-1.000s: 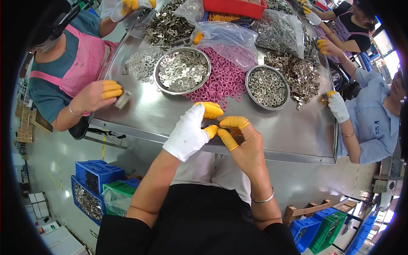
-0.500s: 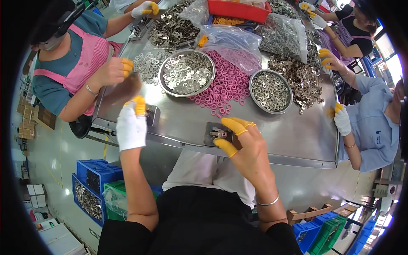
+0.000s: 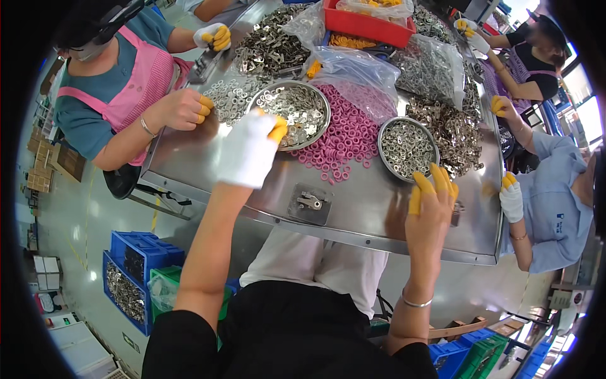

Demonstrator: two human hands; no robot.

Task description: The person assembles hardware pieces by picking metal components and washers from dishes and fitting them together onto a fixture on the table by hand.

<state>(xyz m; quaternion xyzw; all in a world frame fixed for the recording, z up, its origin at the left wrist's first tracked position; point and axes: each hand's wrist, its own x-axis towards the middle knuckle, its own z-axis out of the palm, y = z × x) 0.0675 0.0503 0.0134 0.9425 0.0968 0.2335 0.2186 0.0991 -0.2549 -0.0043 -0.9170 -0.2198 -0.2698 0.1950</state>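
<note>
My left hand (image 3: 248, 150), in a white glove with yellow fingertips, is over the near left rim of a steel bowl (image 3: 327, 120) of flat metal pieces. Its fingers are partly hidden and blurred, so their grip does not show. My right hand (image 3: 432, 205), bare with yellow finger covers, hovers just off the near right rim of a smaller bowl (image 3: 380, 151) of metal rings. Its fingers are apart, with nothing visible between them. Between my hands, near the table edge, a small metal plate fixture (image 3: 319, 213) carries a silver metal part (image 3: 309, 201).
Pink rings (image 3: 344, 136) lie heaped between the bowls. Behind them are plastic bags (image 3: 435, 66), metal part piles (image 3: 271, 41) and a red bin (image 3: 369, 28). Co-workers' hands (image 3: 183, 108) work at the left and right table sides. Blue crates (image 3: 142, 252) stand on the floor.
My left hand has moved right and forward from the table's left edge to the left bowl. My right hand has left the plate fixture and moved right to the smaller bowl.
</note>
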